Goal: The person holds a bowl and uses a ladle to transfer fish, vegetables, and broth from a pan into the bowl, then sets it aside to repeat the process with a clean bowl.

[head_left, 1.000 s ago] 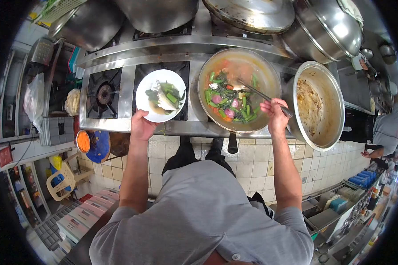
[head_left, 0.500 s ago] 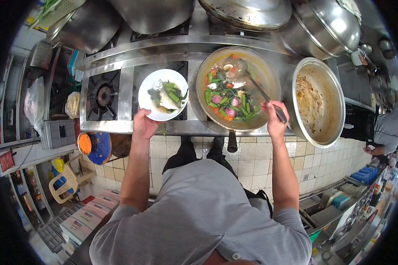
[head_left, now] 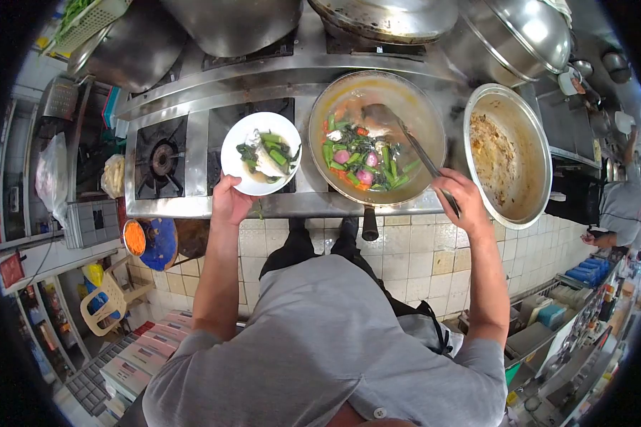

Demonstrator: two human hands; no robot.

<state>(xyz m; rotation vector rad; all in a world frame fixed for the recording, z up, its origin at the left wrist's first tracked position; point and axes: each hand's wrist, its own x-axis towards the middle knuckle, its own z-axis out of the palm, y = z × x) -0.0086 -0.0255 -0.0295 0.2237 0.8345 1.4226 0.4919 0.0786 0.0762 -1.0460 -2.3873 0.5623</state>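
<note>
My left hand [head_left: 231, 205] grips the near-left rim of a white bowl [head_left: 265, 188], thumb over the edge. In the bowl lie a pale piece of fish [head_left: 268, 164], green vegetable pieces, dark leaves and some broth. My right hand [head_left: 466, 199] is wrapped round the dark handle of a ladle [head_left: 382, 114]. The ladle's head rests in the far part of a wide pan [head_left: 426, 107], partly in the broth. Cut green stalks, dark leaves, red pieces and purple onions [head_left: 366, 176] fill the pan's near part.
A big metal basin [head_left: 527, 160] with brown residue stands right of the pan. On the left is a bare burner [head_left: 162, 158]. Large pots [head_left: 231, 25] and a lidded pot [head_left: 384, 18] line the back. The pan's handle [head_left: 369, 224] juts towards me. Another person [head_left: 619, 206] stands far right.
My right hand has moved right and slightly nearer to me, drawing the ladle's handle with it. The pan's contents have shifted. My left hand still holds the bowl in nearly the same place.
</note>
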